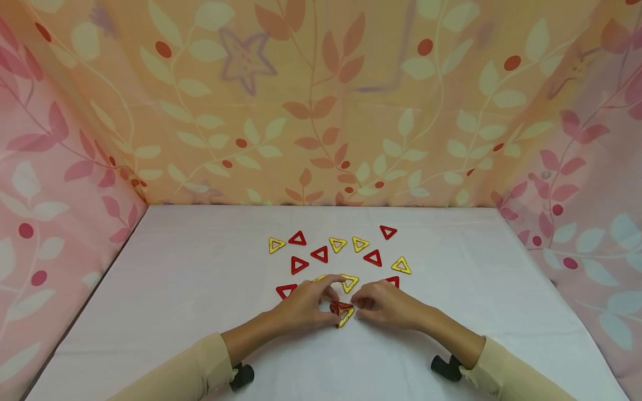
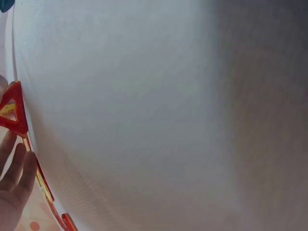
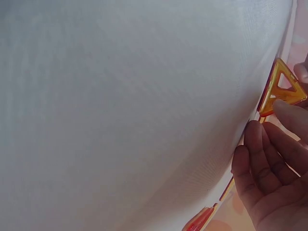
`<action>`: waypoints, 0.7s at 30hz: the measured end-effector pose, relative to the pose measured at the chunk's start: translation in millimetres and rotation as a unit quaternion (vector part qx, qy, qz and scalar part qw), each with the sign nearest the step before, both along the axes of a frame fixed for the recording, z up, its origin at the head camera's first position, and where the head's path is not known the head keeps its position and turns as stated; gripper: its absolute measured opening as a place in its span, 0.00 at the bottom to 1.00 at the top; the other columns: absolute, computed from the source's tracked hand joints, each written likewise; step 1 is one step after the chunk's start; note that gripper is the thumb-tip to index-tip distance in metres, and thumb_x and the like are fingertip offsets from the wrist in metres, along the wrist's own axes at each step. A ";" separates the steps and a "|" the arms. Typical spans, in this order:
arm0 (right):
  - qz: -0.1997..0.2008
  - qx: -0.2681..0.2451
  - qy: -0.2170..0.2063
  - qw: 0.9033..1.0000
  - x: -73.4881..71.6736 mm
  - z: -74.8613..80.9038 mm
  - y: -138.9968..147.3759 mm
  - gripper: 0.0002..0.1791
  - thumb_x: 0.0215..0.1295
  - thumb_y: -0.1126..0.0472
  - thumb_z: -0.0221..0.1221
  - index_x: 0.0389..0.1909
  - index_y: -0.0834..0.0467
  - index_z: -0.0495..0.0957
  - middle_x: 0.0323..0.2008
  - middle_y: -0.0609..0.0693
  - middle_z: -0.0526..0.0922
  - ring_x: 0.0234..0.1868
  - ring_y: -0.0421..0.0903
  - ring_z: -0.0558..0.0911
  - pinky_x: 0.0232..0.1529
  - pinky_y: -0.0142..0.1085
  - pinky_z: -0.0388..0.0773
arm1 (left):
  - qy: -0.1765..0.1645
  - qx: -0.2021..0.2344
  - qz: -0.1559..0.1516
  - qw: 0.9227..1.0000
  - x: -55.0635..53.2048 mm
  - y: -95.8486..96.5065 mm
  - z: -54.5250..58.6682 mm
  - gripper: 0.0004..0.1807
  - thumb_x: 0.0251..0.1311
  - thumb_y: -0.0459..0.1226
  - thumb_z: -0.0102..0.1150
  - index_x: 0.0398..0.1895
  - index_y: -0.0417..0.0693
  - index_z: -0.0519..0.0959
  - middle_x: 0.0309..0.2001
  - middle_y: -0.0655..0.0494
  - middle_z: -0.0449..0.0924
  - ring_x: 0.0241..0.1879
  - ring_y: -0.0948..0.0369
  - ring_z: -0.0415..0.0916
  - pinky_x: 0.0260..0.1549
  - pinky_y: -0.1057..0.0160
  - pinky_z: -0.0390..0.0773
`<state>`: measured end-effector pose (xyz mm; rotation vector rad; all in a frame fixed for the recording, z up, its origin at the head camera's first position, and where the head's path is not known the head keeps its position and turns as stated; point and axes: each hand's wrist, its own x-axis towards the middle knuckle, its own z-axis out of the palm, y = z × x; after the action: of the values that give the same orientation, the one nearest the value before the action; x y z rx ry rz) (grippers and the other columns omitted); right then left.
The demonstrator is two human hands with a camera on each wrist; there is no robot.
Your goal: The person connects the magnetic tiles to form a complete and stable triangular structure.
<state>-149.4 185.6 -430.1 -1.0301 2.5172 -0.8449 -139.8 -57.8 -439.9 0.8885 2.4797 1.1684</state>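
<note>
A small standing piece of joined red and yellow triangular magnetic tiles (image 1: pixel 345 317) is between both hands near the front middle of the table. My left hand (image 1: pixel 303 306) holds it from the left, thumb low on its side and index finger arched above. In the left wrist view, a red triangle tile (image 2: pixel 18 108) faces the camera above the left fingers (image 2: pixel 28 175). My right hand (image 1: pixel 393 303) is at its right corner with fingers loosely bent. The right wrist view shows the right thumb (image 3: pixel 291 118) overlapping the lower edge of a yellow-orange tile (image 3: pixel 283 84).
Several loose red tiles (image 1: pixel 298 265) and yellow tiles (image 1: pixel 360 244) lie flat beyond the hands on the white cloth (image 1: pixel 200 267). One red tile (image 1: pixel 286 291) is partly behind the left hand, another (image 1: pixel 394 281) behind the right. A patterned curtain (image 1: pixel 321 139) encloses the back and sides.
</note>
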 end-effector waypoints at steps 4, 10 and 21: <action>0.001 0.004 -0.003 1.000 -1.2 -0.1 0.9 0.13 0.62 0.62 0.68 0.47 0.57 0.85 0.36 0.40 0.84 0.36 0.33 0.79 0.41 0.30 0.80 | 0.013 0.006 -0.031 0.999 -2.1 -0.1 -0.7 0.41 0.53 0.33 0.74 0.70 0.52 0.66 0.48 0.65 0.84 0.51 0.67 0.78 0.56 0.60 0.76; -0.002 0.000 0.008 1.000 -7.0 0.6 4.2 0.13 0.62 0.63 0.68 0.48 0.59 0.84 0.38 0.39 0.85 0.37 0.33 0.79 0.42 0.31 0.80 | 0.004 0.018 -0.039 0.999 -2.8 -1.1 -0.3 0.36 0.58 0.26 0.67 0.70 0.48 0.66 0.45 0.64 0.86 0.49 0.69 0.80 0.58 0.60 0.75; -0.031 -0.033 0.040 0.998 -28.4 4.1 3.4 0.17 0.62 0.66 0.67 0.52 0.60 0.82 0.44 0.48 0.86 0.42 0.42 0.80 0.46 0.37 0.80 | -0.011 -0.008 0.013 1.000 -2.4 -4.3 -3.2 0.34 0.58 0.34 0.71 0.67 0.53 0.70 0.38 0.71 0.84 0.43 0.70 0.79 0.52 0.62 0.78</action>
<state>-177.7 189.0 -425.9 -1.0288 2.6170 -0.9267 -142.2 -62.1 -443.1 0.8389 2.4867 1.1597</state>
